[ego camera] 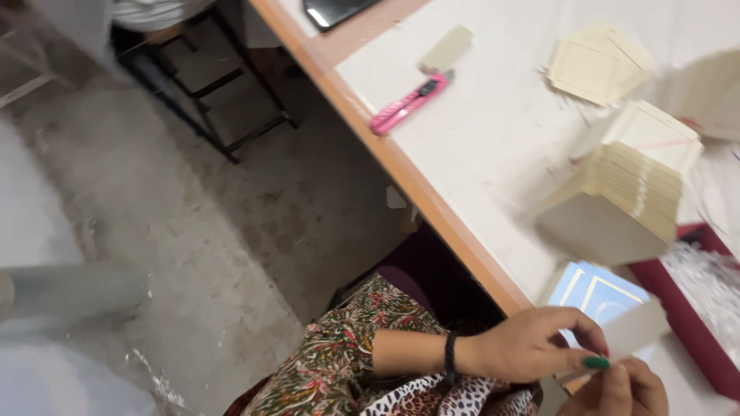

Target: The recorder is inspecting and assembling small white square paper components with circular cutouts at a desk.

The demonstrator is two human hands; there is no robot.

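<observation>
My left hand (532,344), with a black band at the wrist and green nail polish, pinches a pale grey card strip (638,327) between thumb and fingers at the table's near edge. My right hand (620,390) is partly cut off by the bottom of the frame. Its fingers curl against the strip's lower end, just below the left thumb. A blue card with pale frame lines (597,295) lies on the table right behind the strip.
A tall stack of cream cards (636,185) stands beyond the hands, with loose cream cards (597,63) farther back. A pink utility knife (406,105) and pale block (445,48) lie near the orange table edge (401,166). A dark red tray (694,323) holds white shreds. A black stool (208,85) stands on the floor.
</observation>
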